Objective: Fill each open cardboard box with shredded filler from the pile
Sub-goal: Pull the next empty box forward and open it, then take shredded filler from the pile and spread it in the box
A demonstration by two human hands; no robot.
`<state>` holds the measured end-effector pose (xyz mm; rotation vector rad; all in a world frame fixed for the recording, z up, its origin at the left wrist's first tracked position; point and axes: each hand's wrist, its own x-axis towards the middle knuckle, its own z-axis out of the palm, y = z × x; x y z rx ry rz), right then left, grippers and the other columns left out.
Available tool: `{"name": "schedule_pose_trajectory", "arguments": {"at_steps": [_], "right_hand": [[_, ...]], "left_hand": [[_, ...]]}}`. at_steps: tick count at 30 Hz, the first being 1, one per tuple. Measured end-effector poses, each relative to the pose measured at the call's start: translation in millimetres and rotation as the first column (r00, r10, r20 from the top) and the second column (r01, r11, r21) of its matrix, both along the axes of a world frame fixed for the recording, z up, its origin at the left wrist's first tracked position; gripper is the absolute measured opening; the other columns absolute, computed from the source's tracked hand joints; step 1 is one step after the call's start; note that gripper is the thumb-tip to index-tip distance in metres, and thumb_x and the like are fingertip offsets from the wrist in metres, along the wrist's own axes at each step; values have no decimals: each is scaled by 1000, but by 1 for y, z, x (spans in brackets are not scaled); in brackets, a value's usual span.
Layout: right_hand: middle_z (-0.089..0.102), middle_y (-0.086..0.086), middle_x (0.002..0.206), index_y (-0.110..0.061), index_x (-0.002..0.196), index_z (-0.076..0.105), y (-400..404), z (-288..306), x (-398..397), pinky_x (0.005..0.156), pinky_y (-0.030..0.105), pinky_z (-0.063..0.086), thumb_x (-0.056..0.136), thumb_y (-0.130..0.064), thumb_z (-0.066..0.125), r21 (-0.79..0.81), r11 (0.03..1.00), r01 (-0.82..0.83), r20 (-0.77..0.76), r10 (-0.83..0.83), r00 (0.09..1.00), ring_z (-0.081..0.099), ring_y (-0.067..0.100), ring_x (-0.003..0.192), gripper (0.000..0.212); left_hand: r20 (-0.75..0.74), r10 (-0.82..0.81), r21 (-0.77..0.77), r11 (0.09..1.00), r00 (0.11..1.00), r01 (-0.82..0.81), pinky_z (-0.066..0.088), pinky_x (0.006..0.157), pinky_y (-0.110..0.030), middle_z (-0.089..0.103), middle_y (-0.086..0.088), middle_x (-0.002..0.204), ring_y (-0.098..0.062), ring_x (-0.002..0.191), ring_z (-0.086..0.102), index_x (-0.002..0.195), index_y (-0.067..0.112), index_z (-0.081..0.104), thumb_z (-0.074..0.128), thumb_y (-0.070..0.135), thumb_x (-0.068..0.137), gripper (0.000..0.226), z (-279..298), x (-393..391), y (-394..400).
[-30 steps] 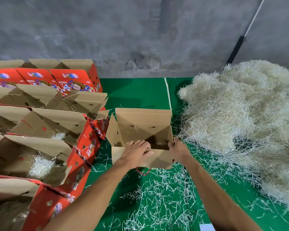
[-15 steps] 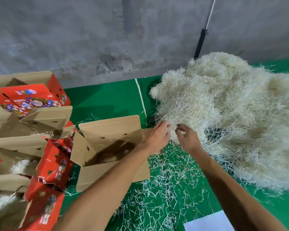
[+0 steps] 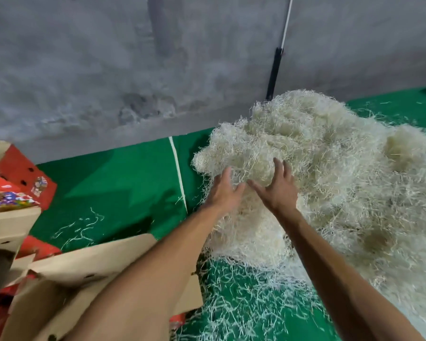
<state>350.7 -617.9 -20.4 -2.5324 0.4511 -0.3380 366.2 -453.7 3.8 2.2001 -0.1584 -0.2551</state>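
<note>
Pile (image 3: 330, 168): pale, wiry, tangled shreds. Left hand (image 3: 223, 190), right hand (image 3: 278, 190) outstretched against it, fingers spread, gripping nothing.

Looking like a packing area or small warehouse: rough grey concrete wall (image 3: 108, 70) standing behind, green mat (image 3: 123, 183) covering the floor, big pile of shredded filler (image 3: 330, 168) lying loose on it, printed red cardboard boxes (image 3: 17, 183) sitting open at the left.

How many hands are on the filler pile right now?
2. The left hand and the right hand sit side by side, fingers spread, on the near left face of the pile.
</note>
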Motion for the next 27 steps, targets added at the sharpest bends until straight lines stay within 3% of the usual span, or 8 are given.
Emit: {"name": "schedule_pose_trajectory", "arguments": {"at_steps": [5,10,13,16,18,21,24,27], "right_hand": [[-3,5,168,-26,158,15,5,-44,43,109,65,36,86,-55,68,108,976,-191,-281,215,935,28,38,146,94],[59,9,132,-15,137,49,18,-53,28,83,27,55,98,-16,60,204,944,-258,14,261,965,67,21,103,41],[60,7,135,-15,134,55,36,-18,29,99,33,50,93,-3,62,182,926,-330,185,298,937,61,20,117,43],[56,2,141,-16,139,52,66,38,36,107,26,40,93,-8,64,165,892,-421,327,353,876,50,7,121,49],[55,-1,140,-18,140,52,90,74,36,108,22,37,94,-9,63,231,837,-496,404,381,831,48,3,123,48],[54,0,141,-18,140,51,133,115,24,109,21,37,97,-16,59,227,778,-586,496,426,757,47,4,126,44],[52,4,132,-16,138,48,177,135,5,107,39,43,99,-32,45,22,784,-620,452,545,706,47,15,122,42],[42,6,145,-18,144,42,207,137,-21,113,54,32,95,-45,34,-124,794,-595,382,591,710,37,23,136,56]], "left_hand": [[-137,-27,-31,999,990,23,33,108,-54,19,-1,162,-31,141,35,151,48,8,68,50,86,88,-22,49,-30],[-340,-63,-41,998,938,52,26,112,-55,14,3,163,-30,145,26,147,52,6,64,71,76,93,-41,62,-16],[-338,-26,-167,985,941,-33,18,115,-53,11,8,164,-22,147,20,150,50,7,42,95,67,101,-15,57,8],[-274,80,-398,898,958,-189,17,114,-46,21,10,161,-12,145,23,151,44,23,22,97,70,97,26,51,33],[-386,129,-558,756,913,-343,33,112,-50,47,3,150,-18,136,46,141,43,48,27,96,70,91,56,45,55],[-474,116,-668,598,873,-442,55,80,-40,70,6,111,-16,103,68,103,40,73,48,101,49,85,99,31,86],[-438,193,-640,619,878,-455,45,95,-45,50,18,115,-12,119,49,104,55,66,69,89,42,71,135,2,118],[-352,320,-568,674,880,-472,52,69,-33,66,4,109,-15,96,62,106,39,69,78,53,65,45,155,-20,146]]}}
